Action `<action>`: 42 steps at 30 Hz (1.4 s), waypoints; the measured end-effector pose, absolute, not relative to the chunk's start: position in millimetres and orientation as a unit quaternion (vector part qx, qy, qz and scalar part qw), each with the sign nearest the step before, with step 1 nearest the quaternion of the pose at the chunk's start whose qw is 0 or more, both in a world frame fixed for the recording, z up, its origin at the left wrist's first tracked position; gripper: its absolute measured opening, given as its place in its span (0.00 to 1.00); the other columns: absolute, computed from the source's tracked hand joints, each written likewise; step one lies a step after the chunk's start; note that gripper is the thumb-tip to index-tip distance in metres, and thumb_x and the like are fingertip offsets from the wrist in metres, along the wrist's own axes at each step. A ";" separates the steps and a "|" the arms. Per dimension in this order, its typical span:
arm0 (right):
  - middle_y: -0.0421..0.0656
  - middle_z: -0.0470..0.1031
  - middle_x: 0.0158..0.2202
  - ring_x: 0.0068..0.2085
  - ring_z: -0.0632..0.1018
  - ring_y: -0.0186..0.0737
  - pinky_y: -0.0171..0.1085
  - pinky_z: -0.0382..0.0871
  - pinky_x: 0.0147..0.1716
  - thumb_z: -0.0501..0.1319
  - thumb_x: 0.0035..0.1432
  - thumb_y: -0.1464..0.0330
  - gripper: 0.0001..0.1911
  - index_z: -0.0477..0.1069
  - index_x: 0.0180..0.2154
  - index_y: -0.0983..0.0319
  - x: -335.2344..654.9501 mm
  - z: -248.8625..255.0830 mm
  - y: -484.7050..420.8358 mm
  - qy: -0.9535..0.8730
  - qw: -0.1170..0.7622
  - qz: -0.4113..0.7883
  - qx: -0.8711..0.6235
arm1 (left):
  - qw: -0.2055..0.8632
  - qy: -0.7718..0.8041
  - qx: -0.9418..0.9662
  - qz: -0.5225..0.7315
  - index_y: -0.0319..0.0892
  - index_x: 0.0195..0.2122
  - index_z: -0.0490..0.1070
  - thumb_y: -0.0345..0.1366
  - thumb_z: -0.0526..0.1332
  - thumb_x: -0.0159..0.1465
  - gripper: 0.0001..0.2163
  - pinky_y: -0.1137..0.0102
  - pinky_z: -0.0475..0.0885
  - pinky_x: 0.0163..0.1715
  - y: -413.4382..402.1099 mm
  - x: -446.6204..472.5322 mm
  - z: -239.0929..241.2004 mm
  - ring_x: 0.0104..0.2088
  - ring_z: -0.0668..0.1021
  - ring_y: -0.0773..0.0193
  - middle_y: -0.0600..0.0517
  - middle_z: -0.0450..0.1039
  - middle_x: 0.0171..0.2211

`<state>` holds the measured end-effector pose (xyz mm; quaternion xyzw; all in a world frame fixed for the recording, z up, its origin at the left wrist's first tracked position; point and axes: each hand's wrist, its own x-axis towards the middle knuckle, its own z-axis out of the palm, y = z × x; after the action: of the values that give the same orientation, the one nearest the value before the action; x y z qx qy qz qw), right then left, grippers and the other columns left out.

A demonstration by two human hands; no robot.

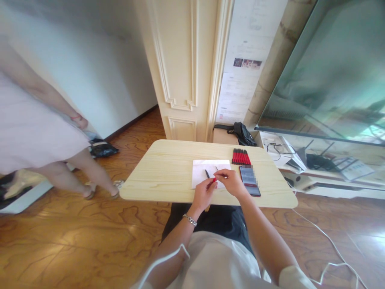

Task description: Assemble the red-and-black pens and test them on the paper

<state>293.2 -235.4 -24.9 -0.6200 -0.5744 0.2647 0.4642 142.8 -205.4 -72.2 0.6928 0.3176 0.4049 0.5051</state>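
Observation:
Both my hands meet over a white sheet of paper [201, 170] on a small pale wooden table [162, 172]. My left hand [203, 194] and my right hand [231, 181] are closed in a pinch on a thin red and black pen [213, 178] held between them. A small dark pen part [207, 174] lies on the paper just left of the fingers. A row of several red and black pens [240, 156] lies at the far right of the table. A dark phone [249, 180] lies flat beside my right hand.
Another person in a pale skirt [33, 132] stands on the wood floor at the left. A black bag [240, 133] sits behind the table by a cream pillar [186, 68]. A low shelf with routers [321, 162] is at the right; white cables [327, 241] trail across the floor.

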 end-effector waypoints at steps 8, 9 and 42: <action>0.44 0.79 0.35 0.34 0.75 0.38 0.37 0.68 0.36 0.61 0.54 0.64 0.17 0.76 0.45 0.61 309.4 -33.9 -230.8 -0.608 0.430 0.284 -0.604 | 0.518 0.312 0.685 0.406 0.41 0.44 0.73 0.46 0.56 0.64 0.16 0.68 0.73 0.38 -205.7 142.4 -73.2 0.35 0.79 0.61 0.49 0.78 0.33; 0.44 0.79 0.35 0.34 0.75 0.38 0.37 0.68 0.36 0.60 0.55 0.65 0.17 0.75 0.46 0.62 313.8 -35.4 -227.2 -0.606 0.424 0.278 -0.613 | 0.522 0.311 0.681 0.408 0.40 0.43 0.73 0.47 0.56 0.63 0.16 0.68 0.73 0.38 -205.9 142.8 -73.5 0.35 0.79 0.61 0.48 0.78 0.33; 0.42 0.74 0.32 0.32 0.74 0.35 0.33 0.68 0.32 0.61 0.52 0.56 0.16 0.69 0.37 0.61 287.6 -11.3 -220.0 -0.412 0.659 0.314 -0.545 | 0.521 0.316 0.677 0.412 0.41 0.42 0.74 0.46 0.58 0.62 0.15 0.69 0.73 0.37 -206.5 143.3 -71.2 0.34 0.79 0.61 0.49 0.78 0.33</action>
<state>287.6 -220.0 -11.3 -0.5447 -0.4122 0.3141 0.6593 143.3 -206.5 -71.2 0.6774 0.3162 0.4120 0.5210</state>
